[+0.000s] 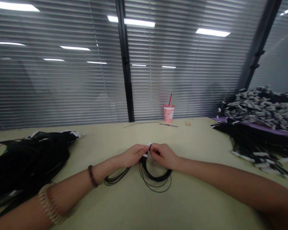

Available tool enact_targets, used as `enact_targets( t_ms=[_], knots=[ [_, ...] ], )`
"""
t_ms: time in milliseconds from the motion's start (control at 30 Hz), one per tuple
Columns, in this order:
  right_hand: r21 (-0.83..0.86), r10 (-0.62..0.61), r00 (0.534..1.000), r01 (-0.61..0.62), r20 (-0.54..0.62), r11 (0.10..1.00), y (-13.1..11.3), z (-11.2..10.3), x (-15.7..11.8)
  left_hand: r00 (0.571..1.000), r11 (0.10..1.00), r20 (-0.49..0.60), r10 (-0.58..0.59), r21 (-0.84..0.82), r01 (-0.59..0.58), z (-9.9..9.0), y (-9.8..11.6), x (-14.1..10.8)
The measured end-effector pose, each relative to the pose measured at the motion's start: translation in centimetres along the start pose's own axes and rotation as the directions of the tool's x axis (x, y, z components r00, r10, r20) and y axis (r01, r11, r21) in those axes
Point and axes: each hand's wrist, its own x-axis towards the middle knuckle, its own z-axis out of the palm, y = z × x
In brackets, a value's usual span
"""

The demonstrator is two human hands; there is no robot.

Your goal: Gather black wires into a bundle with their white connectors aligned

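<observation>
A bundle of thin black cables [156, 177] with small white ends hangs in loops between my two hands, just over the table [144, 210]. My left hand [133, 154] pinches the bundle near a white end piece [145, 155]. Close against it, my right hand [163, 155] has its fingers curled on the same bundle near the top, where a small black and white bit shows between the fingertips. Below the hands the cables curve round to the right, and a smaller loop [117, 179] sticks out to the left under my wrist. The fingers partly hide the cable ends.
Black cables [31, 159] lie heaped at the left. At the right are a spread of cables with white connectors [259, 143] and a tall pile [266, 107]. Behind stand a pink cup with a straw [168, 114], a pen [168, 125], rubber bands [188, 123] and blinds [62, 80].
</observation>
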Motion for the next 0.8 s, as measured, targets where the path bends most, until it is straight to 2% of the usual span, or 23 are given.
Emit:
enact_targets(
  t_ms=[167, 533, 800],
  knots=[
    [-0.014, -0.001, 1.0, 0.001, -0.005, 1.0, 0.1, 0.09, 0.09, 0.992, 0.989, 0.017, -0.121, -0.084, 0.122, -0.08, 0.44, -0.06],
    [0.006, 0.021, 1.0, -0.021, 0.023, 1.0, 0.24, 0.37, 0.23, 0.977, 0.953, -0.011, -0.215, -0.221, 0.207, 0.04, 0.05, 0.31],
    [0.011, 0.033, 0.998, -0.034, 0.045, 0.999, 0.05, 0.26, 0.17, 0.976, 0.952, -0.022, -0.215, -0.228, 0.204, -0.01, -0.21, 0.3]
  ],
)
